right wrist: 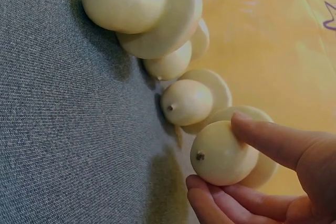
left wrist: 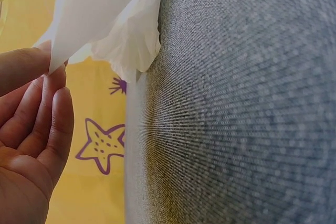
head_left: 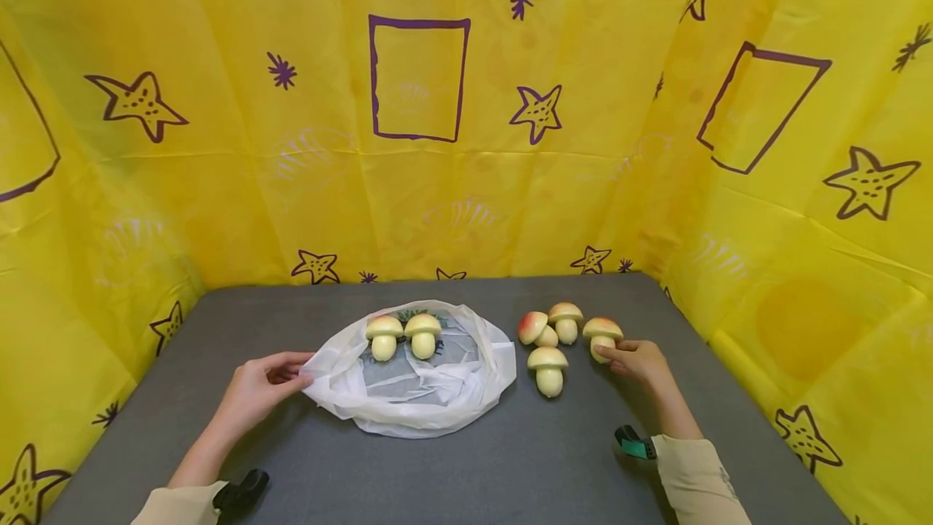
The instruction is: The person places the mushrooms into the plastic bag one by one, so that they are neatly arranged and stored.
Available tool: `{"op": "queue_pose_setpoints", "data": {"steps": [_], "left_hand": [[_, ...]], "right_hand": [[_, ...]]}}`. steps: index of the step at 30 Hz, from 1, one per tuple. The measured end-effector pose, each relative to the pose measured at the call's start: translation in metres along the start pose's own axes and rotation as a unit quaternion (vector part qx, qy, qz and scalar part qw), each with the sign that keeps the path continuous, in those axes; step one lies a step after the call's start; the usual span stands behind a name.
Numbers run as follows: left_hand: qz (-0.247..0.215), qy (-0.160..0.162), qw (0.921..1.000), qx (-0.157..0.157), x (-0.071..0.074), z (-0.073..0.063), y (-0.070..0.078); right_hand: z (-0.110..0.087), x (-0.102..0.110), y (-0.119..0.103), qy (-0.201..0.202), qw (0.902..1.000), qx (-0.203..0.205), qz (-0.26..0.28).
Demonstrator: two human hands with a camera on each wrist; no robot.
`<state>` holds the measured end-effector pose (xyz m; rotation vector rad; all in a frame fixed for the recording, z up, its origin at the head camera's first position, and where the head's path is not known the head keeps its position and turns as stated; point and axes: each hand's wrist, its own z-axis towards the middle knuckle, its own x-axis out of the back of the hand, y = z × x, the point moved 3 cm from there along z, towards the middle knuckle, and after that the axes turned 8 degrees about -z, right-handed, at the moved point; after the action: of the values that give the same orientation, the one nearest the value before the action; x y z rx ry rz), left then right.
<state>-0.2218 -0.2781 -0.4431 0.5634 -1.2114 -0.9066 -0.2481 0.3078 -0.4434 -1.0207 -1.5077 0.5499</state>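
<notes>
Pinching an upright mushroom (head_left: 602,335); stem downward.

Left hand (left wrist: 29,145) fills the lower left corner, fingertips pinching a corner of the white bag (left wrist: 105,19). The bag bunches at the top against the grey table (left wrist: 236,119). Yellow cloth (left wrist: 100,182) with purple stars lies beyond.

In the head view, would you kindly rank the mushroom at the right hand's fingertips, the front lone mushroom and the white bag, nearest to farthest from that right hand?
From the right hand:
1. Rightmost mushroom, touching its fingertips.
2. Front mushroom, just to its left, lying alone.
3. White bag, farther left, at the table's centre, held by the left hand.
</notes>
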Motion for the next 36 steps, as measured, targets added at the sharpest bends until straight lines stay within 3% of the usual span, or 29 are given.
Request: {"op": "queue_pose_setpoints", "data": {"steps": [14, 36], "left_hand": [[-0.003, 0.003, 1.0, 0.0, -0.001, -0.001, 0.0], [0.002, 0.002, 1.0, -0.001, -0.001, 0.0, -0.004]], "right_hand": [[-0.014, 0.005, -0.014, 0.009, 0.9979, 0.028, -0.058], [-0.029, 0.002, -0.043, 0.005, 0.9948, 0.058, -0.084]]}}
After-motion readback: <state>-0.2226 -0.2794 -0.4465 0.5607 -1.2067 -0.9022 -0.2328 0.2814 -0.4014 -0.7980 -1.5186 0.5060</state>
